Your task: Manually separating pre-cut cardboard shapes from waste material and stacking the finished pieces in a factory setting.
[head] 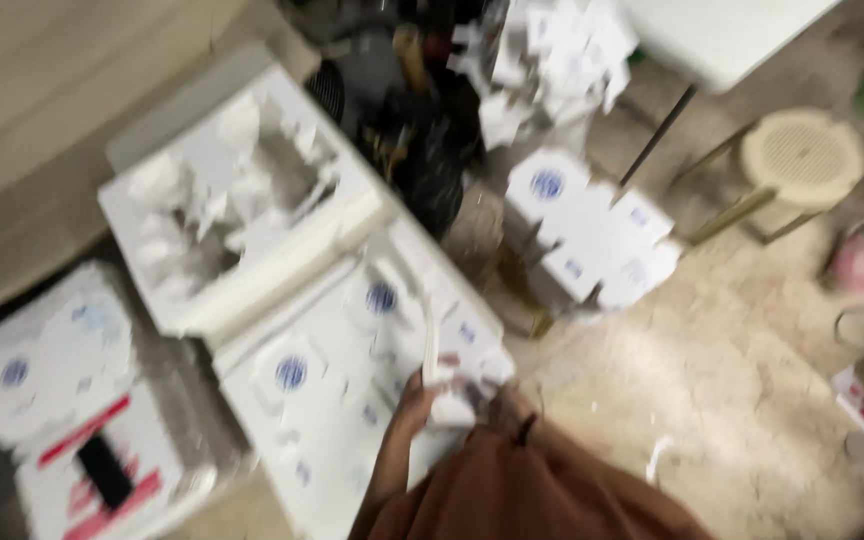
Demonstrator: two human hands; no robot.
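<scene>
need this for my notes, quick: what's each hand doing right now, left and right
Left hand: closed on a piece of white cardboard, above the flat white sheets.
Right hand: not in view.

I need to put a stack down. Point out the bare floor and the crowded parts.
Bare floor lies right of the hand, between the small pile of white cards and the round stool. Crowded: flat printed sheets under the hand, open box of scraps behind.
</scene>
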